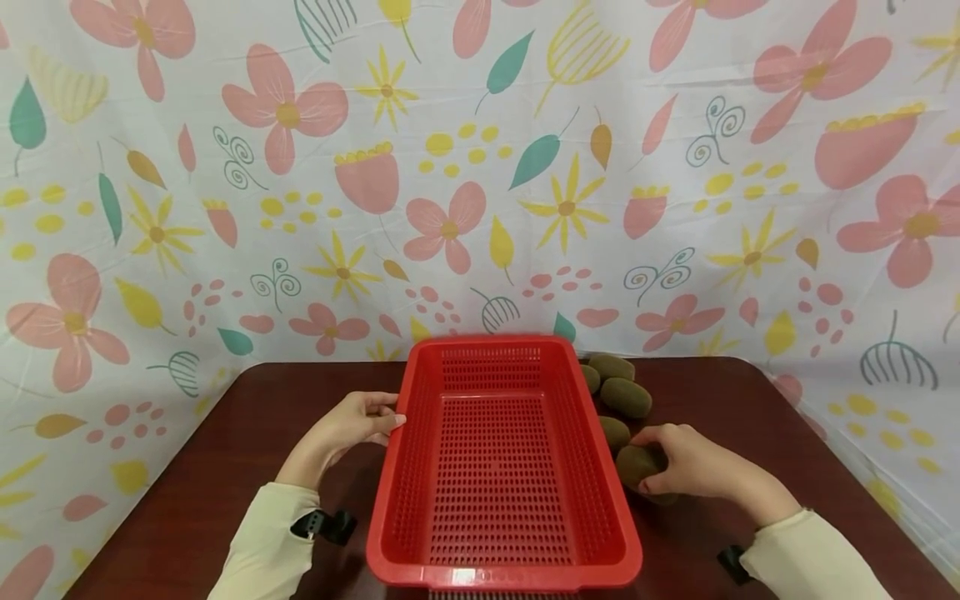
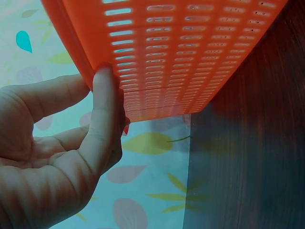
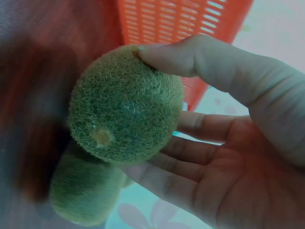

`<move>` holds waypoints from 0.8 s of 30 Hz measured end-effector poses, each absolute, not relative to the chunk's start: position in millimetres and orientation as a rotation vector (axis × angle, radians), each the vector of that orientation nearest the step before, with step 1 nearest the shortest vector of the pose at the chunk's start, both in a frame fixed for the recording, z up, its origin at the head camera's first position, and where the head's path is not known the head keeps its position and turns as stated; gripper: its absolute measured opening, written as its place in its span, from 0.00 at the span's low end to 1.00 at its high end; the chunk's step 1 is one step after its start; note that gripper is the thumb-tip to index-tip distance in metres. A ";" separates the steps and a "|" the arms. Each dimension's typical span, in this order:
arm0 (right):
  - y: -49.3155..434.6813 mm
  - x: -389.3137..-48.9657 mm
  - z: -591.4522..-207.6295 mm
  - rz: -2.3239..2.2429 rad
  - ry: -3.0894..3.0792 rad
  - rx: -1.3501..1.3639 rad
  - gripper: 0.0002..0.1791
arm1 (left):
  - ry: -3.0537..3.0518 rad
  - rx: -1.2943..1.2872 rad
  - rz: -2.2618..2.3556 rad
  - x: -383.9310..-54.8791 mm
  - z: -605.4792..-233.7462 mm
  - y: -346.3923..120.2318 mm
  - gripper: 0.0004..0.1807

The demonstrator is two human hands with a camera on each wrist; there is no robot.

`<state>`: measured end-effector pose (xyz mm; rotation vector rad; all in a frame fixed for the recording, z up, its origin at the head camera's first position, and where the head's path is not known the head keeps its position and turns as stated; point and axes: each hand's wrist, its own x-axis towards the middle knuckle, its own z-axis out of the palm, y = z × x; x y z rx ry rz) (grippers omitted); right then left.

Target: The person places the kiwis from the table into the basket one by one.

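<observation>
Right fingers [image 3: 200,58] clamped on kiwi [image 3: 126,107]; left fingers [image 2: 104,109] pinch red basket [image 1: 502,576]; other kiwis [image 1: 626,398] lie outside.

Kiwifruit [image 1: 627,398] lie right of the basket [image 1: 562,575].

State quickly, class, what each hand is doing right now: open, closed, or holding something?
Left hand: closed, gripping the side rim of the red basket.
Right hand: closed, holding a kiwi between thumb and fingers.

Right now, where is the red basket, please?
In the head view, the red basket is central, between the left hand and the kiwis on the right.
</observation>
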<state>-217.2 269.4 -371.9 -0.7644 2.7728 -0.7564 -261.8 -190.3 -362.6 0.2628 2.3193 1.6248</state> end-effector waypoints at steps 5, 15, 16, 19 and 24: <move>273.6 -218.7 -357.4 -0.741 2.786 -0.764 0.27 | 2.315 0.261 1.633 -261.5 -363.5 -189.9 0.29; 273.4 -223.9 -318.9 -0.670 2.914 -0.778 0.29 | 2.320 0.256 1.631 -261.7 -363.7 -189.7 0.28; 272.2 -224.6 -314.3 -0.665 2.929 -0.783 0.29 | 2.320 0.262 1.629 -261.3 -363.1 -189.6 0.29; 268.2 -227.4 -300.3 -0.644 2.961 -0.799 0.28 | 2.319 0.272 1.629 -260.5 -362.0 -189.3 0.29; 259.1 -231.8 -281.9 -0.610 3.007 -0.857 0.28 | 2.318 0.277 1.628 -259.1 -360.6 -189.4 0.29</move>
